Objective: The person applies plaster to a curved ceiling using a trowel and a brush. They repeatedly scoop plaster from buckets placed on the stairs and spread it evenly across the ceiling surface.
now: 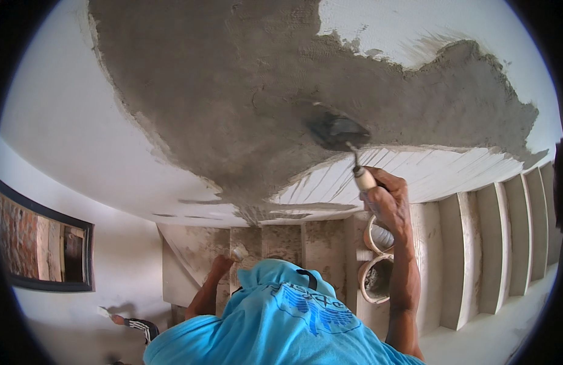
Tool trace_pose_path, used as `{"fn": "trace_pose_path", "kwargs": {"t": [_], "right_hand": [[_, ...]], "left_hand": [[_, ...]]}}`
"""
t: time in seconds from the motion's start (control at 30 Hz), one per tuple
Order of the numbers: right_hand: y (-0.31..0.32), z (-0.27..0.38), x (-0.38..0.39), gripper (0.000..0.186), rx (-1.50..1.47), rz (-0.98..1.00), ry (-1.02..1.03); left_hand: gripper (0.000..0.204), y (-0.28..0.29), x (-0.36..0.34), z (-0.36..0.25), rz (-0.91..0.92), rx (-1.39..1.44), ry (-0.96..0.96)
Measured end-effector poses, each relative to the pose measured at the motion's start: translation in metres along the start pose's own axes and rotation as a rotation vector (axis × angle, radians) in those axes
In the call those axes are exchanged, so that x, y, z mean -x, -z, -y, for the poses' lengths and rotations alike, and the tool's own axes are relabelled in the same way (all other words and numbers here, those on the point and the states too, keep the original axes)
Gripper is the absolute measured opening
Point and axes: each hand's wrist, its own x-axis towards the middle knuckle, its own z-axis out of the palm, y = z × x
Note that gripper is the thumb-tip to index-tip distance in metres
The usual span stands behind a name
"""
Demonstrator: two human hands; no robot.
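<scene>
Filling the foreground nearest to us, a blue shirt (275, 331) with a darker print lies below the right hand (388, 198) and the left hand (219, 266). We find the right hand clamped on a trowel (342, 131), its fingers wrapped round the pale handle. The left hand is closed on a small pale object (237, 253), whose kind we cannot tell at this size. Just below the right hand, beside its forearm (405, 274), we note two pale-rimmed containers: the upper bucket (368, 236) and the lower bucket (362, 286), which holds grey material (379, 280). Steps (491, 243) pass behind both hands and continue well to the right. Above the right hand, the trowel's dark blade, blurred, lies over a broad grey coating (190, 91); how much of its face touches, we cannot tell. White wall (50, 103) spreads to the upper left of the left hand, and shows streaked with grey just above the right hand. Farther off, well left of the left hand, we observe a dark-framed window (88, 258) with brickwork (20, 237) beyond; below it, another person's hand (117, 319) extends from a striped sleeve (141, 328).
</scene>
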Motion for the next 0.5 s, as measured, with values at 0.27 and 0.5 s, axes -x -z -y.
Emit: {"fn": "trace_pose_path", "kwargs": {"t": [0.27,0.5], "right_hand": [[-0.009,-0.006,-0.014,0.043,0.015,0.015,0.014],[0.005,-0.012,0.009,0.048,-0.001,-0.047,-0.077]], "left_hand": [[0.033,0.039,0.004,-0.078,-0.035,0.122,0.141],[0.031,0.002,-0.004,-0.010,-0.027,0.025,0.180]]}}
